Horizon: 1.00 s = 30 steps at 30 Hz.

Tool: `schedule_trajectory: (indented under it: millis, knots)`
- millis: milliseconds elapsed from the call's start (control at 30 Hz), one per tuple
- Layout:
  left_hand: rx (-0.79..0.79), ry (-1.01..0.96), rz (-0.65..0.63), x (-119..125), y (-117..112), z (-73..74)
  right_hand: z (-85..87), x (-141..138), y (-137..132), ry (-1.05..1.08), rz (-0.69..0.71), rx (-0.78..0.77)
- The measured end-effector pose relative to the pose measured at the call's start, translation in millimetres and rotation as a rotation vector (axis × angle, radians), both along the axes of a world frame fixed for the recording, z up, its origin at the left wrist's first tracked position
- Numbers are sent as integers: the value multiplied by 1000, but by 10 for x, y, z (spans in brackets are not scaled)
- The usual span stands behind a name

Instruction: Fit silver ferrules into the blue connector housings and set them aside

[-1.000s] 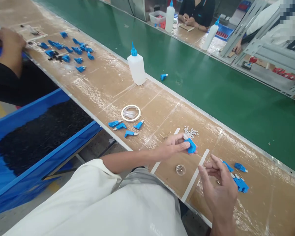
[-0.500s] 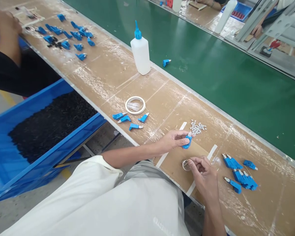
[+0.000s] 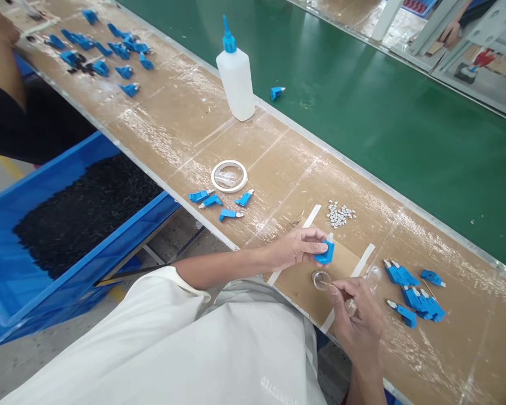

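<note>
My left hand point(image 3: 301, 247) pinches a blue plastic part point(image 3: 325, 253) with a pale tip pointing up. Below it, a small clear round cup point(image 3: 321, 280) stands on a brown cardboard sheet point(image 3: 297, 286). The fingers of my right hand point(image 3: 358, 309) are closed on a thin stick point(image 3: 325, 283), whose end reaches the cup; whether it touches the inside I cannot tell. A small clear round thing point(image 3: 351, 307) shows by the right palm. Beyond my left hand lies a cluster of small grey pieces point(image 3: 340, 215).
Several blue parts point(image 3: 421, 302) lie right of my hands, more point(image 3: 219, 214) near a tape roll point(image 3: 214, 183). A white bottle point(image 3: 237, 84) stands by the green belt point(image 3: 362, 107). A blue bin point(image 3: 46, 306) holds black pieces; another person's arm point(image 3: 0, 56) is far left.
My right hand has drawn slightly down and right from the cup, so the stick shows more. The blue part in my left hand has turned and shows a broader side. The camera view has shifted slightly.
</note>
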<state>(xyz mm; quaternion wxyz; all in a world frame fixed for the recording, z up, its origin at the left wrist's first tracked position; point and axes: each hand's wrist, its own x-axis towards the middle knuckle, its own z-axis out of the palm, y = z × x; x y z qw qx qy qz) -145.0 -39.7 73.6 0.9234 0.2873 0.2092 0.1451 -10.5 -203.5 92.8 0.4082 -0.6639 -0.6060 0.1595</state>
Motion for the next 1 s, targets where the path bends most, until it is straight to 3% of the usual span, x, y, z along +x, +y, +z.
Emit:
schedule_trajectory:
  millis: [167,300,500,1000]
  knots:
    - [-94,16,-103,-5,-55,8,-47,-2,-65,403,-279,-4]
    - [-168,32,-178,-4,-126,-3,109,-4,-37,655,-374,160]
    - [-207,37,-261,3,-191,52,318,-113,68,398,-387,389]
    - [-220,37,-279,12,-197,41,185,-116,71,165,-304,307]
